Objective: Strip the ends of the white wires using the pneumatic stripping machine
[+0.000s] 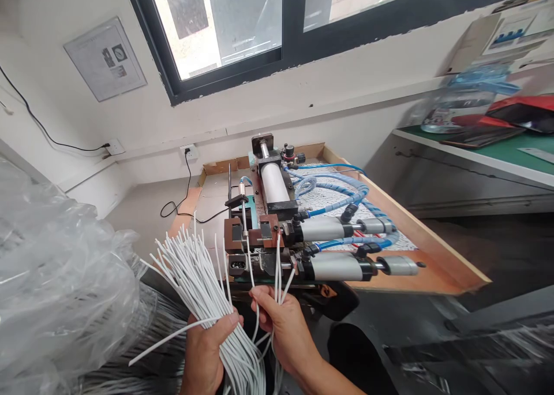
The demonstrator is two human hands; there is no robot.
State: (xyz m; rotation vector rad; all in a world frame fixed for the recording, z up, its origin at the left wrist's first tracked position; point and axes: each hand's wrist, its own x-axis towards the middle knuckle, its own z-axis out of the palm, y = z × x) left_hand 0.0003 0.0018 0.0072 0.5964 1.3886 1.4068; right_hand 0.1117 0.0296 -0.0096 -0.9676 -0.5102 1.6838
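Observation:
My left hand (210, 343) is closed round a thick bundle of white cables (194, 279), whose cut ends fan upward. One cable sticks out sideways to the left over the thumb. Just to the right, my right hand (283, 325) pinches a few separate white cables (278, 268). One of these reaches up to the jaws of a pneumatic machine (251, 236); I cannot tell whether its end is inside them. Silver air cylinders (326, 228) extend from the jaws to the right. Lower lengths of cable hang below both hands.
Clear plastic bags (56, 279) bulge at the left beside more cables (160, 320). Blue air hoses (346, 196) loop over the wooden-edged bench (450, 256). At the right, a green-topped shelf (489, 155) holds a plastic jug (463, 103). A black cord (186, 193) runs to a wall socket.

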